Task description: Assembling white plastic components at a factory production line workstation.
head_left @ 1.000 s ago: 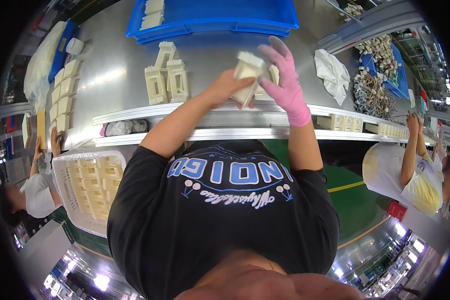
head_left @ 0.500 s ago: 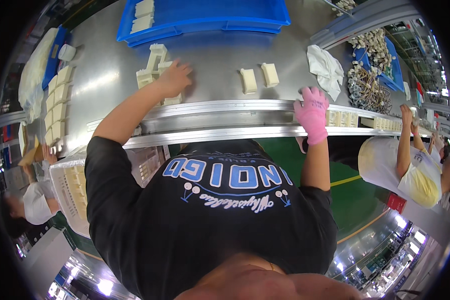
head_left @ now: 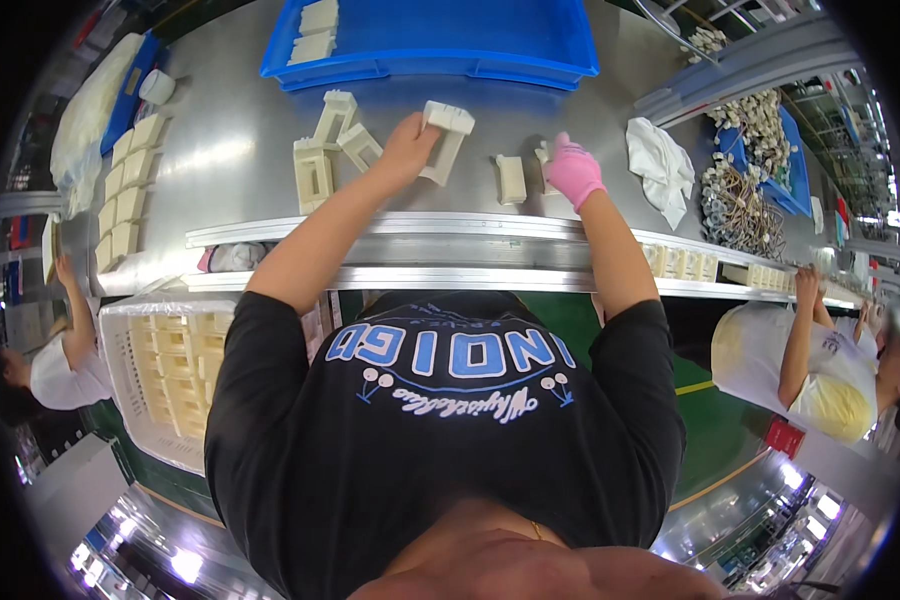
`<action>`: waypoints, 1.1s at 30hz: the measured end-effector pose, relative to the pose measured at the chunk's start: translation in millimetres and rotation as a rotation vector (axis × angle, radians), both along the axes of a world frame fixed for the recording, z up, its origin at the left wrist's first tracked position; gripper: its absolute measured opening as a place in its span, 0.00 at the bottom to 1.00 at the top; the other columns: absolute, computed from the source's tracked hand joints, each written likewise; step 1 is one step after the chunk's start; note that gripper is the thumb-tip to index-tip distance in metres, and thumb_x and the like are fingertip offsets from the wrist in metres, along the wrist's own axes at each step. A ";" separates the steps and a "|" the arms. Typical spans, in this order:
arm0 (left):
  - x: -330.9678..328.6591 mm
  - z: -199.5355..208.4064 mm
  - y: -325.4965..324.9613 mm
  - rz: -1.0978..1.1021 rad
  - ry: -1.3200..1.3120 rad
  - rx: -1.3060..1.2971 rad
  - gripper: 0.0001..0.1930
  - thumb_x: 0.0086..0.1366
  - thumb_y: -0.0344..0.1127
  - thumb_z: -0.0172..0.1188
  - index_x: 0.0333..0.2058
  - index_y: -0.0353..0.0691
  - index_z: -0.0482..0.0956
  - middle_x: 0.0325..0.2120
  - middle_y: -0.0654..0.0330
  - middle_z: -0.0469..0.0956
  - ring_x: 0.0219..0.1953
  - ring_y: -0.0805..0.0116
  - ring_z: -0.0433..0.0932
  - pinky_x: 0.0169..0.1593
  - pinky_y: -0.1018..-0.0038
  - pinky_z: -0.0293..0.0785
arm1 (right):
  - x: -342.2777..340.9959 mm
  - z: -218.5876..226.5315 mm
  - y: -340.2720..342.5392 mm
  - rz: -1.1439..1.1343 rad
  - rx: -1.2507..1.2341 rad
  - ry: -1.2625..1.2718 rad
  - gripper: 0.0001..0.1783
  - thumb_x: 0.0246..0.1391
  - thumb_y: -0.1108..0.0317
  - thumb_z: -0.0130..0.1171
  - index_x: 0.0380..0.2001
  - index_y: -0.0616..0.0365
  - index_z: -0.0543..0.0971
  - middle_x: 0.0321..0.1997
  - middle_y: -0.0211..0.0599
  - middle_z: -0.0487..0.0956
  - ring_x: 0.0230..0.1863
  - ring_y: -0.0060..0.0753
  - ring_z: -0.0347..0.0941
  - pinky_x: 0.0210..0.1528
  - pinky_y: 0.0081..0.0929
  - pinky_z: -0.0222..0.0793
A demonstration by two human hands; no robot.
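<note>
A cream plastic frame-shaped housing (head_left: 448, 148) is in my bare left hand (head_left: 407, 152), tilted just above the metal table. My right hand (head_left: 574, 173), in a pink glove, closes on a small cream plastic block (head_left: 546, 166); the glove hides most of that block. Just left of it stands a similar cream block (head_left: 511, 180), touched by neither hand. Several more cream housings, one of them an open frame (head_left: 314, 176), lie left of my left hand.
A blue tray (head_left: 430, 68) with cream parts stands at the far side. An aluminium rail (head_left: 450, 226) runs along the near edge. Cream parts (head_left: 128, 190) stand in rows at left. A white cloth (head_left: 660, 170) and wire bundles (head_left: 745, 200) lie at right; a white crate (head_left: 150, 312) stands lower left.
My left hand has picked a housing out of the left group and brought it rightward. My gloved right hand has left the rail and reached forward and left onto the right-hand block.
</note>
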State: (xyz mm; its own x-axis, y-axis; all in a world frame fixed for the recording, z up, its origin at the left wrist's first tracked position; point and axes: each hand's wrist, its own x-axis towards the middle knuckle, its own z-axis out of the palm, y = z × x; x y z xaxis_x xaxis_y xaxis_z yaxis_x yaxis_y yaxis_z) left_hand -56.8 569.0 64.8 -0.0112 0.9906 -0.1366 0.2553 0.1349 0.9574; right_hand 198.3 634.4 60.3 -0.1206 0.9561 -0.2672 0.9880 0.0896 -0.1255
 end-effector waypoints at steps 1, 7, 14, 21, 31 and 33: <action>7.6 -0.3 -0.4 0.011 -0.003 -0.003 0.12 0.60 0.39 0.45 0.40 0.40 0.64 0.34 0.60 0.71 0.40 0.67 0.70 0.40 0.71 0.65 | -0.2 9.6 -3.3 0.011 -0.003 -0.003 0.22 0.39 0.56 0.55 0.35 0.60 0.66 0.32 0.48 0.74 0.39 0.47 0.70 0.39 0.36 0.64; 37.2 0.0 -12.7 0.030 -0.350 -0.238 0.17 0.63 0.46 0.41 0.45 0.43 0.59 0.40 0.61 0.66 0.42 0.71 0.66 0.42 0.69 0.65 | -25.5 79.0 -41.9 -0.054 -0.502 1.074 0.13 0.42 0.62 0.55 0.26 0.62 0.71 0.16 0.35 0.72 0.18 0.25 0.69 0.21 0.22 0.63; 58.0 20.6 -31.1 0.007 -0.491 0.039 0.15 0.65 0.46 0.36 0.41 0.39 0.59 0.32 0.60 0.66 0.33 0.73 0.67 0.36 0.79 0.66 | -73.3 46.8 -82.0 0.252 0.489 0.916 0.19 0.46 0.69 0.52 0.42 0.61 0.63 0.18 0.33 0.69 0.17 0.22 0.66 0.18 0.19 0.60; 47.2 2.7 -27.2 -0.054 -0.463 0.111 0.17 0.65 0.46 0.35 0.46 0.42 0.59 0.37 0.61 0.67 0.39 0.75 0.67 0.41 0.78 0.66 | -69.8 55.3 -83.8 0.279 0.415 0.961 0.22 0.45 0.69 0.52 0.44 0.56 0.61 0.24 0.43 0.73 0.25 0.43 0.72 0.26 0.32 0.66; 47.9 31.2 -32.6 -0.151 -0.745 -0.289 0.22 0.60 0.45 0.47 0.49 0.40 0.58 0.34 0.55 0.71 0.37 0.62 0.74 0.21 0.71 0.73 | -50.9 88.3 -76.4 0.330 0.269 1.091 0.25 0.42 0.73 0.51 0.48 0.59 0.64 0.34 0.35 0.71 0.34 0.26 0.68 0.37 0.20 0.64; 46.4 33.9 -34.3 -0.320 -0.701 -0.305 0.20 0.60 0.45 0.47 0.46 0.39 0.60 0.33 0.55 0.72 0.38 0.63 0.73 0.24 0.71 0.73 | -46.8 87.9 -72.3 0.404 0.664 0.946 0.26 0.40 0.72 0.52 0.48 0.60 0.65 0.39 0.36 0.70 0.39 0.27 0.67 0.42 0.22 0.62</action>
